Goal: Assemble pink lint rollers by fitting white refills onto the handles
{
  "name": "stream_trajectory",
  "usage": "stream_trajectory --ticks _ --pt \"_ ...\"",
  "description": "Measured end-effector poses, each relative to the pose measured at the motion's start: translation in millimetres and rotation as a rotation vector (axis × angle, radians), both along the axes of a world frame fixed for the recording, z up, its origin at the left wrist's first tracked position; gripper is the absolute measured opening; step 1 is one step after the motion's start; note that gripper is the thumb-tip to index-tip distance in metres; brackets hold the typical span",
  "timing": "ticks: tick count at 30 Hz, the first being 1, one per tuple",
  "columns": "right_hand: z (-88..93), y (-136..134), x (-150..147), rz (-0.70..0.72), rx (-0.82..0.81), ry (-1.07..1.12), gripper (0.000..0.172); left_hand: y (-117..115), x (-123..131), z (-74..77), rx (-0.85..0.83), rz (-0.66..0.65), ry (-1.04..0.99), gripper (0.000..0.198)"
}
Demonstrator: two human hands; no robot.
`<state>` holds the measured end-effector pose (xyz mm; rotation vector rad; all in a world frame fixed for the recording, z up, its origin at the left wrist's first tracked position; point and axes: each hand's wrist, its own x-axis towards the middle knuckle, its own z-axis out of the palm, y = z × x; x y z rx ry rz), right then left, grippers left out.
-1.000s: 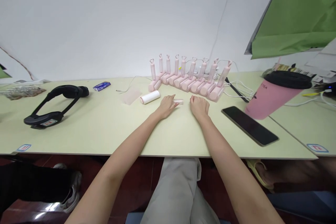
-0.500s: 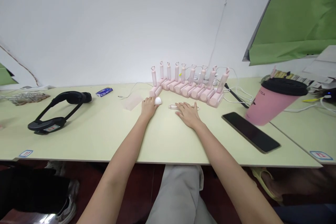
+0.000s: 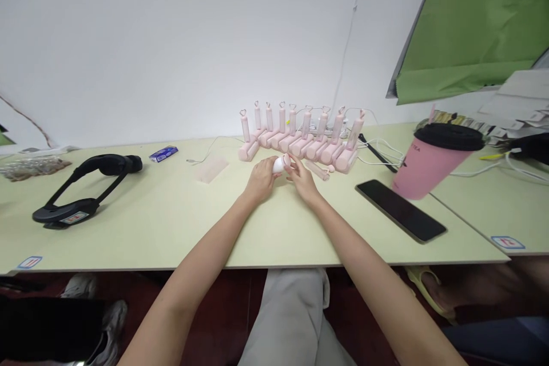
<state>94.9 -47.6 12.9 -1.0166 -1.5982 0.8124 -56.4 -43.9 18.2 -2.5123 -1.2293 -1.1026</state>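
My left hand [image 3: 261, 178] is wrapped round a small white bottle-like container [image 3: 279, 165], which lies tilted just above the table with a pink end facing right. My right hand [image 3: 302, 180] has its fingers closed at that pink end [image 3: 287, 159]. Just behind the right hand lies a clear pinkish tube [image 3: 317, 170] with a small round pink end piece [image 3: 330, 168]. Beyond both hands stands a row of several pink holders [image 3: 315, 151], each with an upright clear pink tube [image 3: 307, 123] topped by a loop.
Left of the hands lies a pale translucent sheet [image 3: 213, 170]; farther left are a blue packet [image 3: 163, 153] and a black headset [image 3: 81, 210]. On the right are a black phone [image 3: 401, 210], a pink lidded cup [image 3: 429, 168] and white cables [image 3: 386, 154].
My left hand moved right with the white container, lifting and turning it so its pink end shows. The right hand left the clear tube and came to the container. The view shifted slightly.
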Motion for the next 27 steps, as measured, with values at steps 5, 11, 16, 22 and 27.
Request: stream_trajectory --ticks 5,11,16,22,27 --pt "0.3 6.7 10.6 0.023 -0.023 0.104 0.060 0.2 -6.3 -0.1 -0.061 -0.016 0.058 0.040" --pt "-1.8 2.2 11.4 -0.050 0.113 -0.121 0.053 -0.8 -4.7 0.0 -0.056 0.009 0.173 0.053" --pt "0.4 -5.3 8.2 -0.025 0.232 -0.263 0.048 6.4 -1.1 -3.8 -0.008 0.085 0.169 0.056" --pt "-3.3 -0.3 4.0 -0.004 0.143 -0.077 0.046 8.0 1.4 -4.6 0.075 0.045 0.177 0.042" --pt "-4.0 -1.1 1.9 0.047 0.126 -0.029 0.044 4.6 3.5 -3.4 0.090 0.032 0.139 0.037"
